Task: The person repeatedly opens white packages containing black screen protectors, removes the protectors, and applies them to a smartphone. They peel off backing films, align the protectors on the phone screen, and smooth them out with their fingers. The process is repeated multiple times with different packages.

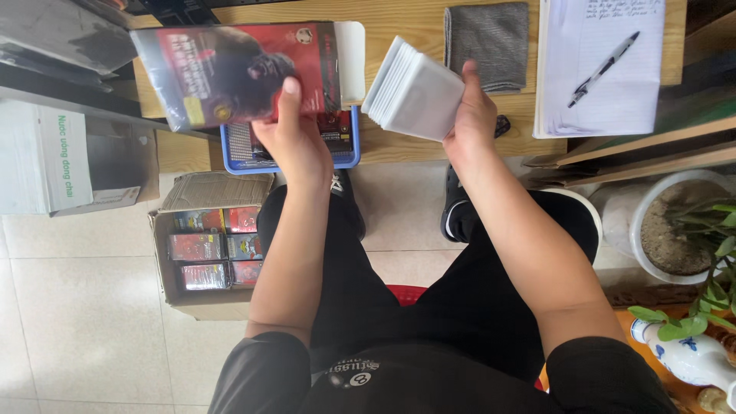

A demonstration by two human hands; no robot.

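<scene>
Left hand [295, 142] grips red box [238, 73], lengthwise left-right.

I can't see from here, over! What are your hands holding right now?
Left hand grips red box, flap open. Right hand grips white packet stack. Both held apart above wooden table. Nothing between them.

In the upper middle of the frame the left hand [295, 142] holds up a red carton [238, 73], its end flap open. Just right, the right hand [469, 115] grips a white stack [414, 92]. Behind them a blue tray [349, 153] sits on the wooden surface [399, 23]; a cardboard box [211, 245] stands on the floor at left.
</scene>
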